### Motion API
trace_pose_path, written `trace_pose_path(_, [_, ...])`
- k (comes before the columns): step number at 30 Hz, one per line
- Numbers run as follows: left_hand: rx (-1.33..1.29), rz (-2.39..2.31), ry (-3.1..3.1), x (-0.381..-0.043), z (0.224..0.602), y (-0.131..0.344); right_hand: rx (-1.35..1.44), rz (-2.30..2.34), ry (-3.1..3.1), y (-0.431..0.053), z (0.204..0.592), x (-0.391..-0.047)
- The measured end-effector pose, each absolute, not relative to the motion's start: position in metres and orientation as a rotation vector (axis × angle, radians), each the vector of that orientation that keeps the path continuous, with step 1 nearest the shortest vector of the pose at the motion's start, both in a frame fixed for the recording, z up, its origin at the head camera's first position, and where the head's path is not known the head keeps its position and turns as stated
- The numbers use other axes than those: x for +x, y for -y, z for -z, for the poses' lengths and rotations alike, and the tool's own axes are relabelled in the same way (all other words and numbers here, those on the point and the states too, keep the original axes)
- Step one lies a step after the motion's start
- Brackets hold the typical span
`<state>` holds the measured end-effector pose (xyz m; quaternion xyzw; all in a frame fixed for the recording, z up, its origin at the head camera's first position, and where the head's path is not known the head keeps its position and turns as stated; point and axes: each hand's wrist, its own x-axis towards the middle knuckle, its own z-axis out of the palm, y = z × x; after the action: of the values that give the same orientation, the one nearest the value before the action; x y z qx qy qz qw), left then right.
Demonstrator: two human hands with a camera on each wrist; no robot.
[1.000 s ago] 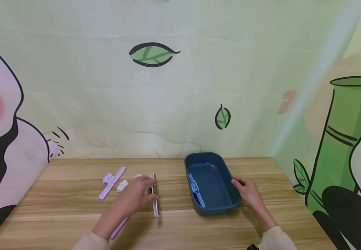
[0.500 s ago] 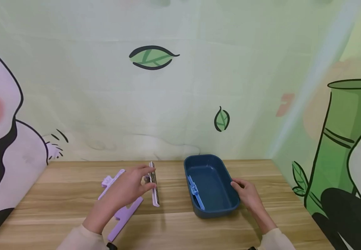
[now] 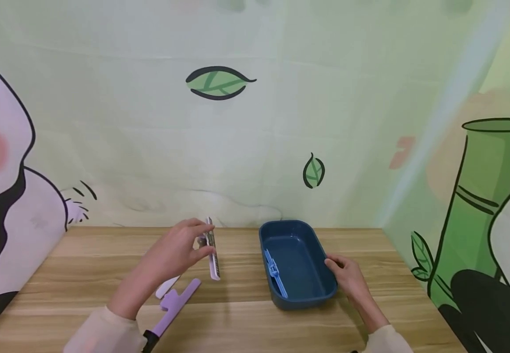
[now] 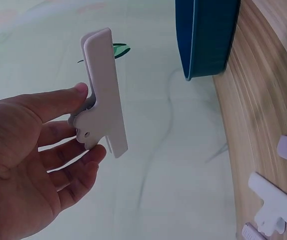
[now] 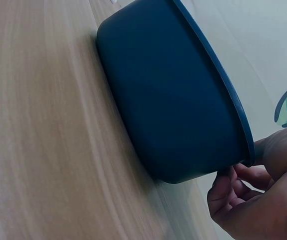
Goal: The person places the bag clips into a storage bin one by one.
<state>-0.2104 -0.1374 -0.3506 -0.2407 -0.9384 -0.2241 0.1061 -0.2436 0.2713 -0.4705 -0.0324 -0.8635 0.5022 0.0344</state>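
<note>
My left hand (image 3: 166, 257) pinches a pale bag clip (image 4: 103, 80) between thumb and fingers, holding it up above the table. The clip stands on its long side, with a flower-shaped handle and a straight bar. My right hand (image 3: 349, 279) grips the right rim of a dark blue plastic bin (image 3: 303, 269); the right wrist view shows its thumb and curled fingers at the rim. Inside the bin, along its left wall, lies a light blue clip (image 3: 274, 273). On the table under my left forearm are a purple clip (image 3: 177, 305) and a whitish clip (image 3: 167, 287), partly hidden.
Wooden table (image 3: 237, 323) runs back to a printed cloth backdrop (image 3: 237, 142) with leaves and pandas. In the left wrist view more clips lie at the lower right, among them a white clip (image 4: 273, 197). Dark wristbands show at the cuffs.
My left hand has lifted the pale clip off the table and drawn it slightly left and back, uncovering the purple clip. My right hand and the bin stay nearly where they were.
</note>
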Motion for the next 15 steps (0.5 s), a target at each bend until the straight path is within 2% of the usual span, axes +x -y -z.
trace_pose_path(15, [-0.743,0.657,2.744,-0.218,0.350,0.125,-0.103,-1.551,2.648,-0.273,0.473,-0.246])
